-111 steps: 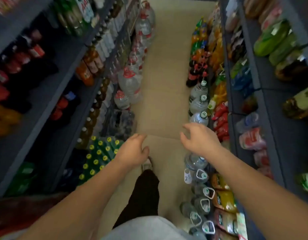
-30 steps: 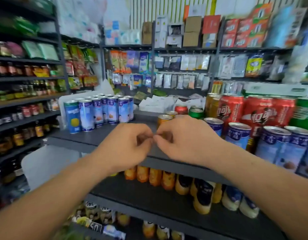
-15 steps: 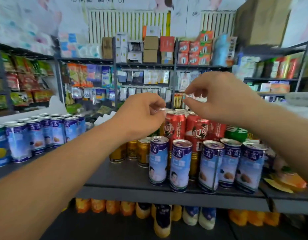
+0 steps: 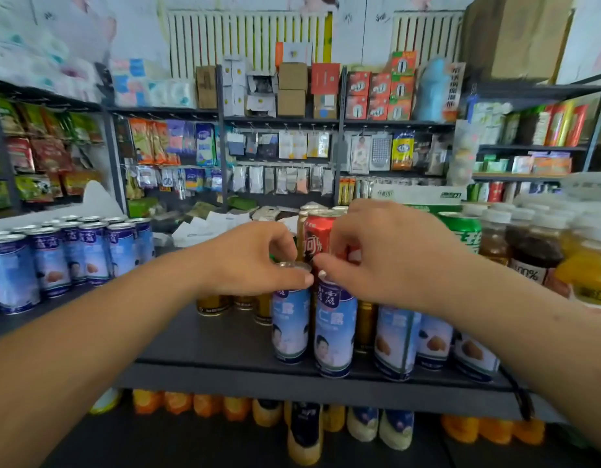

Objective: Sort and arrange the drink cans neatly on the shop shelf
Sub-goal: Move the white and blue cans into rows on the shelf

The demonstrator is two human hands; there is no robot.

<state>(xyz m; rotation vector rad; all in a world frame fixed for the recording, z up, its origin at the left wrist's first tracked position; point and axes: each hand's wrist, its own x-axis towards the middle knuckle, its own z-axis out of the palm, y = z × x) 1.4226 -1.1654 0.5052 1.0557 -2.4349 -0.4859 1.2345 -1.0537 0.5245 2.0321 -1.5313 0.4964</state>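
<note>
Two tall blue-and-white drink cans stand side by side at the front of the dark shelf [image 4: 225,376]. My left hand [image 4: 255,261] pinches the top rim of the left blue can [image 4: 290,325]. The fingers of my right hand [image 4: 393,258] close over the top of the right blue can [image 4: 333,336]. Both cans stand upright on the shelf. Behind my hands are a red can [image 4: 316,238] and a green can [image 4: 464,231]. More blue cans [image 4: 397,342] stand to the right, partly hidden by my right arm.
A tidy block of blue cans [image 4: 66,255] fills the shelf's left end. Gold cans [image 4: 213,304] stand behind my left hand. Juice bottles [image 4: 535,251] crowd the right end. Orange and white bottles [image 4: 306,430] line the shelf below. Stocked shelves stand at the back.
Both hands have come down from above the red cans onto the tops of the two front blue cans and closed on them. The view has shifted slightly closer.
</note>
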